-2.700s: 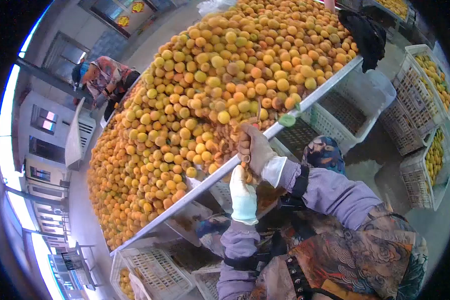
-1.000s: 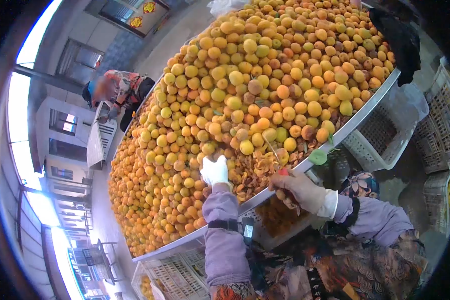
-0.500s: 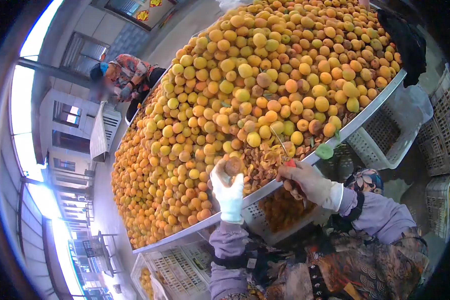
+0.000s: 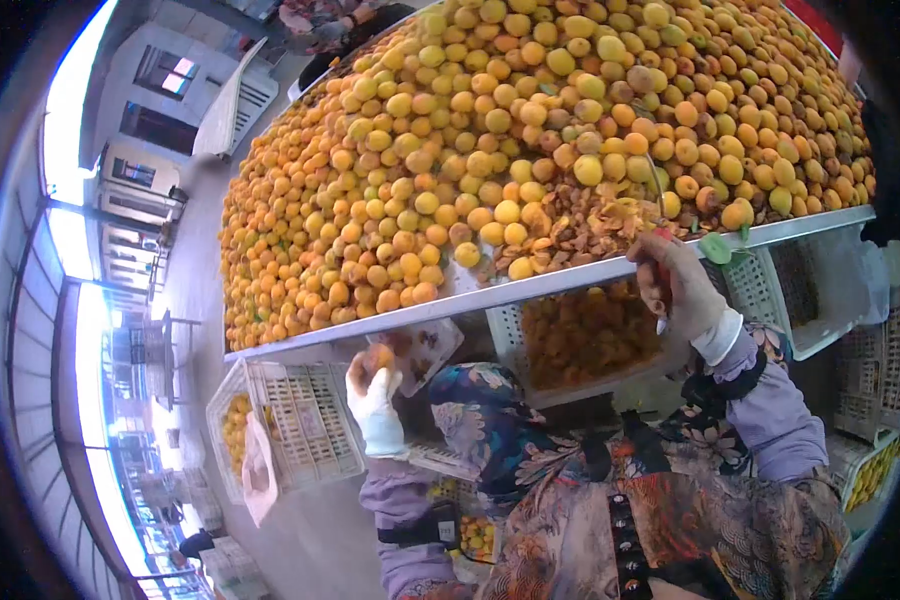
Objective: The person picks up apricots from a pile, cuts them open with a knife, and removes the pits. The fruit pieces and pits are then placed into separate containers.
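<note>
Here, a single apricot [image 4: 378, 358] is gripped in the gloved left hand [image 4: 375, 398], held below the near edge of the tabletop [image 4: 530, 288], above the white crates [image 4: 295, 425]. A small knife [image 4: 658, 215] is clasped in the right hand [image 4: 678, 285] at that near edge, blade raised towards the heaped apricots [image 4: 530, 130], beside split pieces [image 4: 580, 225]. Under the edge, a crate of halves [image 4: 585, 335] is placed where cut fruit can drop.
</note>
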{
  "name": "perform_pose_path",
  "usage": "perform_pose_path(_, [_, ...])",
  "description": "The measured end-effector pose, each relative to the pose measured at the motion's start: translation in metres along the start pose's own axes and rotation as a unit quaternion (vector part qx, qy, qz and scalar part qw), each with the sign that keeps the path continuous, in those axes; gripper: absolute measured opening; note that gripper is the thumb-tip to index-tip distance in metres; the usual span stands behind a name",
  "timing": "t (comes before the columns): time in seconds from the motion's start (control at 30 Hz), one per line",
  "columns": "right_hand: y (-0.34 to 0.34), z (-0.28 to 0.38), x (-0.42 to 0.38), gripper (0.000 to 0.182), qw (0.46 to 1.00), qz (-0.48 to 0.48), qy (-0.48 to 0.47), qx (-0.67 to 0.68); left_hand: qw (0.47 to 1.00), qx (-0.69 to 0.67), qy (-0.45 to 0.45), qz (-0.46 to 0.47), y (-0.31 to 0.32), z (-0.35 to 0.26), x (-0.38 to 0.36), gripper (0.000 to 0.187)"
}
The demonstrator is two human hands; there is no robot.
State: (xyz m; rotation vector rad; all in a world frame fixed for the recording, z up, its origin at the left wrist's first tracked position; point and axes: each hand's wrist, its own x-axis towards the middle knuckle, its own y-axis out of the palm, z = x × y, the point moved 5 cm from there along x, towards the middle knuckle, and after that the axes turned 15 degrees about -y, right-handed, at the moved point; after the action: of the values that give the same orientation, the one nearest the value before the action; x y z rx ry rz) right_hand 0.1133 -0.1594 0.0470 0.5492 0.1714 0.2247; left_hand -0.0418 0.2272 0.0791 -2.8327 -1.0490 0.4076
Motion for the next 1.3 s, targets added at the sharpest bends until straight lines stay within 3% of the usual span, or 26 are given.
perform_pose_path(0.03, [0.004,-0.002,0.001,0.027,1.0,0.008,0.001,-0.001,0.997,-0.01,-0.064,-0.041,-0.026,0.023,0.005,0.04])
perform_pose_path(0.07, [0.007,-0.003,0.003,0.026,1.0,-0.004,0.005,0.004,0.992,-0.033,-0.12,-0.026,-0.049,0.056,0.021,0.039])
perform_pose_path(0.13, [0.01,-0.003,0.005,0.026,0.999,-0.032,0.012,0.013,0.985,0.005,-0.159,-0.061,-0.061,0.085,0.031,0.04])
perform_pose_path(0.23, [0.011,-0.006,0.01,0.023,1.0,-0.008,-0.02,-0.006,0.978,-0.075,-0.161,-0.109,-0.085,0.141,0.078,0.05])
perform_pose_path(0.3, [0.011,-0.007,0.013,0.02,1.0,0.007,-0.023,0.003,0.974,-0.006,-0.173,-0.147,-0.101,0.175,0.105,0.049])
perform_pose_path(0.33, [0.011,-0.005,0.014,0.02,1.0,0.009,-0.026,0.003,0.961,0.065,-0.187,-0.191,-0.1,0.169,0.105,0.048])
perform_pose_path(0.4, [0.01,-0.005,0.014,0.019,1.0,0.013,0.0,-0.008,0.951,0.072,-0.201,-0.224,-0.092,0.155,0.097,0.048])
perform_pose_path(0.47, [0.012,-0.003,0.013,0.017,1.0,-0.008,0.022,-0.015,0.973,0.022,-0.14,-0.18,-0.079,0.134,0.09,0.047])
perform_pose_path(0.5, [0.011,-0.003,0.013,0.018,0.996,-0.001,0.033,-0.086,0.976,0.048,-0.065,-0.203,-0.07,0.112,0.085,0.042])
perform_pose_path(0.6, [0.018,-0.001,0.011,0.019,0.982,0.009,0.065,-0.175,0.982,0.092,0.085,-0.143,-0.031,0.044,0.076,0.038])
perform_pose_path(0.67, [0.019,-0.003,0.014,0.021,0.962,0.029,-0.007,-0.273,0.979,0.142,0.116,-0.085,0.006,0.007,0.069,0.037])
perform_pose_path(0.7, [0.019,-0.004,0.012,0.023,0.966,0.044,-0.01,-0.253,0.975,0.181,0.121,-0.041,0.029,-0.011,0.062,0.036])
perform_pose_path(0.73, [0.019,-0.004,0.011,0.023,0.967,0.042,-0.012,-0.25,0.963,0.215,0.164,-0.021,0.043,-0.014,0.066,0.036])
perform_pose_path(0.8, [0.022,0.001,0.009,0.021,0.961,0.056,-0.049,-0.268,0.891,0.408,0.195,-0.044,0.065,-0.019,0.073,0.039])
perform_pose_path(0.83, [0.02,0.002,0.009,0.021,0.961,0.048,-0.051,-0.268,0.881,0.399,0.251,-0.032,0.076,-0.016,0.081,0.041])
perform_pose_path(0.87, [0.02,0.002,0.009,0.021,0.959,0.053,-0.05,-0.274,0.881,0.399,0.255,-0.025,0.082,-0.014,0.085,0.041])
perform_pose_path(0.93, [0.015,0.001,0.008,0.021,0.957,0.057,-0.048,-0.28,0.754,0.594,0.273,-0.067,0.099,-0.017,0.081,0.038])
perform_pose_path(0.97, [0.012,-0.001,0.008,0.023,0.956,0.058,-0.038,-0.285,0.744,0.616,0.249,-0.07,0.101,-0.013,0.087,0.039])
perform_pose_path(1.0, [0.01,-0.002,0.008,0.025,0.955,0.06,-0.028,-0.29,0.744,0.615,0.251,-0.069,0.105,-0.018,0.089,0.039])
perform_pose_path(1.07, [0.005,-0.002,0.009,0.027,0.943,0.066,-0.049,-0.322,0.728,0.665,0.159,-0.051,0.11,-0.023,0.099,0.04])
perform_pose_path(1.27, [0.001,-0.007,0.008,0.029,0.923,0.069,-0.102,-0.364,0.725,0.668,0.166,-0.033,0.12,-0.021,0.1,0.041])
perform_pose_path(1.3, [0.001,-0.006,0.007,0.028,0.907,0.083,-0.128,-0.392,0.762,0.621,0.182,-0.023,0.12,-0.022,0.096,0.041])
